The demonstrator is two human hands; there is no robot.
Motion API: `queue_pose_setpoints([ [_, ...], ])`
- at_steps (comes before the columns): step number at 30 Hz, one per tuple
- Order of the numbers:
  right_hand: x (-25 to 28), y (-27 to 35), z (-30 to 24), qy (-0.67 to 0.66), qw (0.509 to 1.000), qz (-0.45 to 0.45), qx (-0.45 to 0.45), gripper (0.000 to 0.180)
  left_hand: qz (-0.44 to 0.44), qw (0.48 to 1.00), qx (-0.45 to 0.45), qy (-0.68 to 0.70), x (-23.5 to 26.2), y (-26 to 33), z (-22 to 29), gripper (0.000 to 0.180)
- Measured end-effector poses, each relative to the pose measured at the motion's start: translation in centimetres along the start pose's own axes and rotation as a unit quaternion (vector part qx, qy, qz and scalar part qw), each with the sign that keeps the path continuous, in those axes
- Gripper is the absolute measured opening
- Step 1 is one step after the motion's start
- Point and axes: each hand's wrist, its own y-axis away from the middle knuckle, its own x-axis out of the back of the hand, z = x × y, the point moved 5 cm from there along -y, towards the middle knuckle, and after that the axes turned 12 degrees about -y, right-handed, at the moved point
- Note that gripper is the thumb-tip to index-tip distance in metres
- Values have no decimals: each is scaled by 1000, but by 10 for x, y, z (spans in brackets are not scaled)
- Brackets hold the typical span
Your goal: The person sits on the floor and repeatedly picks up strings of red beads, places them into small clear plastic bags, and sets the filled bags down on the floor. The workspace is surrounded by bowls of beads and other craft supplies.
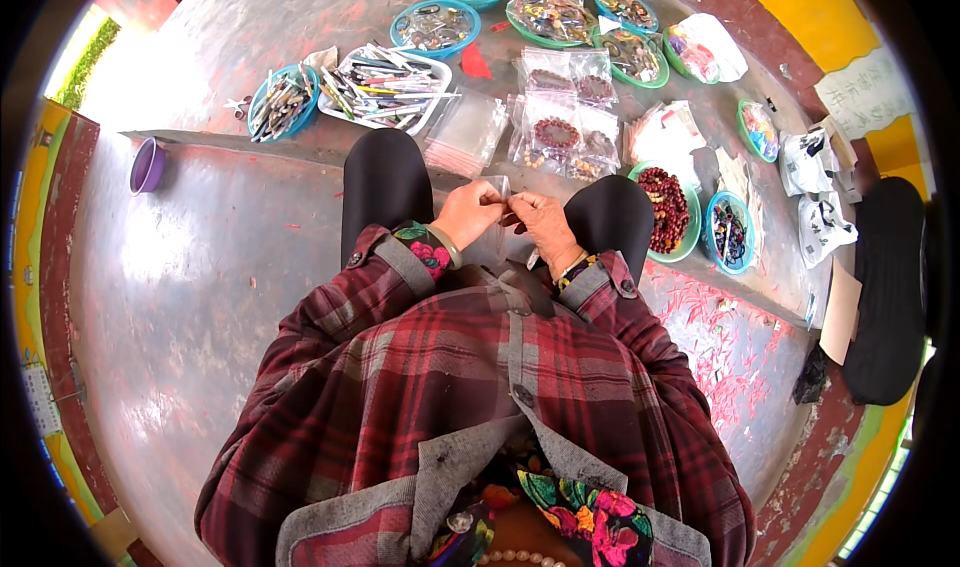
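While the left hand [468, 215] pinched a small clear bag [497, 183] near its top, the right hand [546, 227] pinched it from the other side. The bag was between both hands, near some flat clear packets [465, 132] and dark red beads [664, 207] in a green basin [692, 231].

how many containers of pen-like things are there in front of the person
2: a white tray just beyond the left knee, and a round blue basin immediately left of it. The jumbled basins farther ahead may hide more.
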Motion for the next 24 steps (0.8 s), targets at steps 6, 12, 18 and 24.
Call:
queue_pose_setpoints([
  [6, 3, -2, 2, 18, 1000, 21, 7, 22, -63, 986, 46, 148, -8, -5, -16, 13],
  [12, 6, -2, -1, 40, 997, 62, 32, 19, -56, 944, 123, 303, -9, -3, -23, 10],
  [18, 13, -5, 1, 76, 991, 100, 46, 19, -18, 977, 115, 177, 1, -4, -21, 15],
  [24, 1, -1, -5, 143, 987, 50, 52, 19, -54, 986, 87, 133, 0, 3, 3, 21],
])
